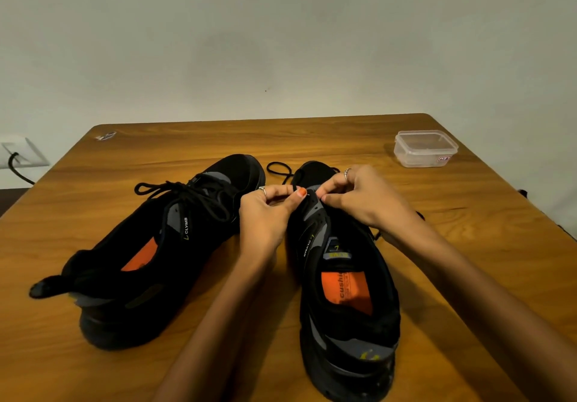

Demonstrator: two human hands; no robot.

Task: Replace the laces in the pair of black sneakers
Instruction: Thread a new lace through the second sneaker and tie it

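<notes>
Two black sneakers with orange insoles stand on the wooden table (pixel 312 139), heels toward me. The left sneaker (pixel 150 245) is laced and its black lace is tied in a bow. The right sneaker (pixel 343 292) has bare upper eyelets. A black lace (pixel 279 169) loops on the table past its toe. My left hand (pixel 268 211) pinches this lace at the shoe's lowest eyelets. My right hand (pixel 362 195) pinches the lace on the other side of the same eyelet row. The fingertips hide the lace ends.
A clear plastic box (pixel 425 148) with a lid sits at the table's far right corner. A small wrapper (pixel 106 135) lies at the far left corner. A wall socket with a black cable (pixel 18 164) is on the left wall.
</notes>
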